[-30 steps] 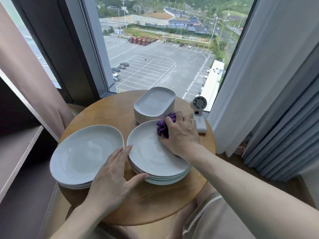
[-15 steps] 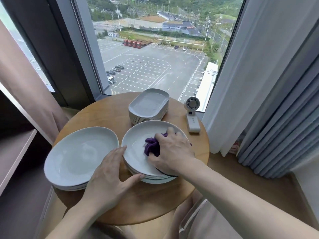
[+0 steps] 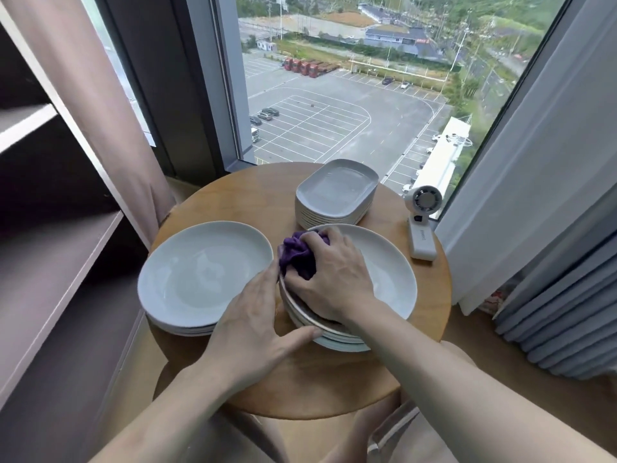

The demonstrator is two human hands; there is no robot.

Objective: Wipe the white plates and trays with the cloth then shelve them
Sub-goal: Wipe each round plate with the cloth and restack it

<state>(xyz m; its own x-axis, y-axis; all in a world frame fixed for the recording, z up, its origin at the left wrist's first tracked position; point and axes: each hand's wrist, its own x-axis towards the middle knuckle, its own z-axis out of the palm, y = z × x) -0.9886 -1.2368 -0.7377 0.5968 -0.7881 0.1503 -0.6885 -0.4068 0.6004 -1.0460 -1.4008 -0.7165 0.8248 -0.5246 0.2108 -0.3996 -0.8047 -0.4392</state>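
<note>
the right hand (image 3: 330,279) has its grip clenched round the bunched purple cloth (image 3: 295,257), fingers curled over it, pressing it onto the left rim of the top plate of the right plate stack (image 3: 387,275). the left hand (image 3: 253,325) lies released, fingers straight along that stack's left edge, thumb against its lower rim. just beside sits the left plate stack (image 3: 200,275); the tray stack (image 3: 337,188) stands behind, all on the round table (image 3: 233,202).
</note>
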